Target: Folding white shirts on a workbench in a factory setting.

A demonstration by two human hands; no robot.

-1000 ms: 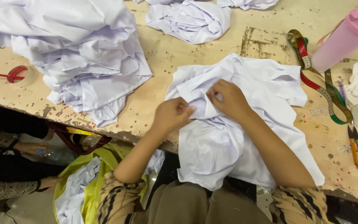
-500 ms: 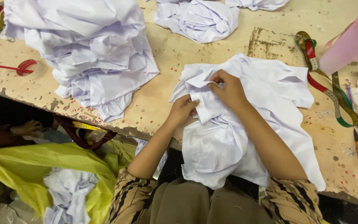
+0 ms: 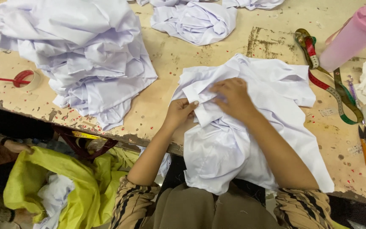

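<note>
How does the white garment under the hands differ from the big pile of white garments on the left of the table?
The white garment is a single piece, while the pile is many pieces stacked. The garment hangs over the near table edge; the pile lies wholly on the table. The left hand and right hand are on the garment; nobody touches the pile. Both are white, creased cloth.

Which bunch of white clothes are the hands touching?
The spread-out white shirt at the table's near edge: the left hand and right hand both rest on it. The tall stack and the crumpled bundle lie apart, untouched.
</note>
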